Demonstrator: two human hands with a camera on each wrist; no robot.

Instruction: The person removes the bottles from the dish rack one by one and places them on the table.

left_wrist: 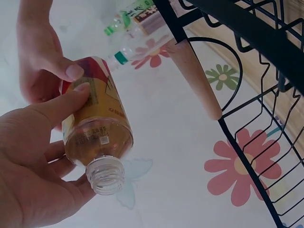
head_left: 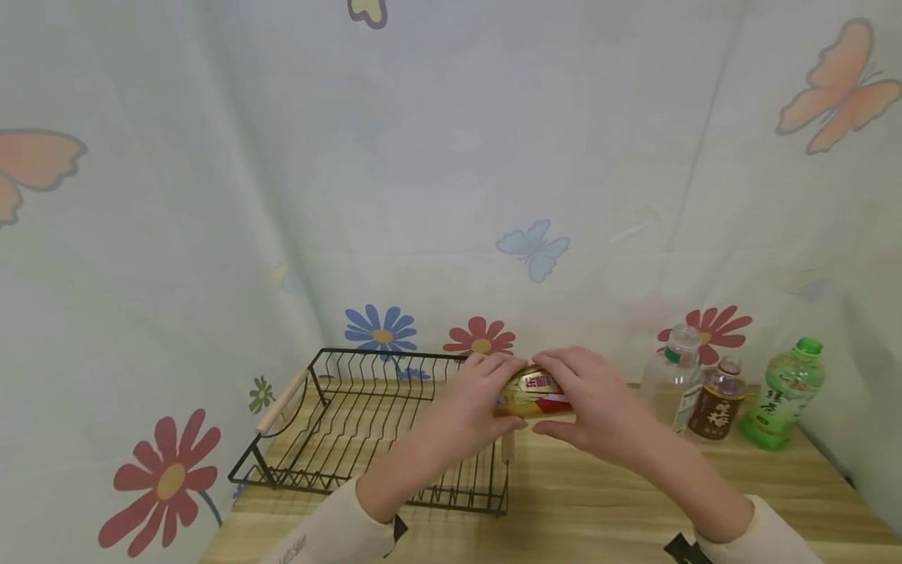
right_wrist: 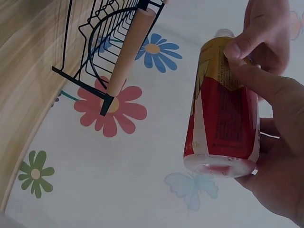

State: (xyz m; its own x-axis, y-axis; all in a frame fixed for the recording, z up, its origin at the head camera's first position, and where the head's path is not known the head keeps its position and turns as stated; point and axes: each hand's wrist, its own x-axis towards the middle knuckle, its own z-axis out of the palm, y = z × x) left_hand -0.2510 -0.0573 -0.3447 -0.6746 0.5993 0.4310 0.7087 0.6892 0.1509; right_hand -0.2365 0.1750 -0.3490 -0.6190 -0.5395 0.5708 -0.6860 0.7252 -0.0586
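Note:
A capless plastic bottle (head_left: 533, 393) with a yellow and red label lies sideways in the air between both hands. My left hand (head_left: 481, 394) grips it near the neck end, and the open threaded mouth shows in the left wrist view. At the base end my right hand (head_left: 590, 394) holds it, thumb against the label. The two thumbs come close together on the label (right_wrist: 225, 104) in the right wrist view. Behind and below the hands stands a black wire dish rack (head_left: 366, 435), its right end partly hidden by the left hand.
To the right on the wooden table (head_left: 599, 501) stand a clear bottle (head_left: 665, 380), a dark-labelled bottle (head_left: 716, 399) and a green bottle (head_left: 784, 395). The rack's wooden handle (head_left: 283, 401) is at its left. A patterned curtain (head_left: 437, 196) hangs behind.

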